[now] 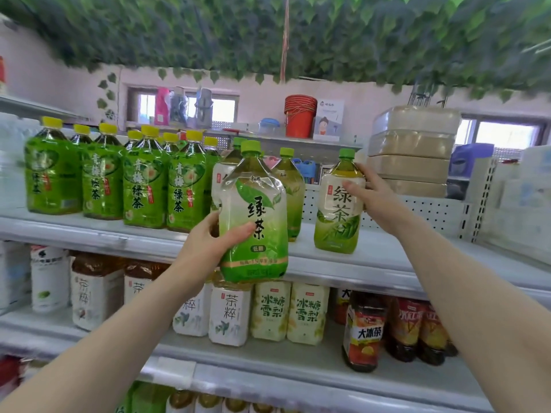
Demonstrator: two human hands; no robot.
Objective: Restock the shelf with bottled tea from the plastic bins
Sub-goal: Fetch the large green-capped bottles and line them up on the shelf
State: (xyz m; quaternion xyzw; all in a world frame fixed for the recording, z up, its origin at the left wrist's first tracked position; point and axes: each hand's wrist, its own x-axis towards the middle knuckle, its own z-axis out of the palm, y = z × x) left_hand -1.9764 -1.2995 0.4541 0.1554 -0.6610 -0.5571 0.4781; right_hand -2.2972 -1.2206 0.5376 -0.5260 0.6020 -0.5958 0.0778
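Restocking the top shelf (pixel 387 263), head view only. Bins not showing in frame.

Holding a green tea bottle (pixel 253 216) in left hand (pixel 208 245), lifted in front of the shelf edge, base not yet resting on the shelf as far as can be judged. Thumb curling across the label front, other fingers wrapping behind and hidden.

Steadying a second tea bottle (pixel 338 204) with right hand (pixel 375 198); bottle standing upright on the shelf, to the right of the held one. Fingers lying fairly straight along the shoulder and upper label, loosely spread, thumb on the label front; looking more like touching or nudging than a full grip.

Risks:
- Tipping the standing bottle: pushing high on the shoulder, base near the front edge.
- Knocking the two green-capped bottles (pixel 286 186) just behind while sliding the held one in; tight gap.
- Slipping of the held bottle: glossy wrap, one-handed grip low on the body.

Yellow-capped bottles (pixel 143 180) crowding the left side, limiting room.
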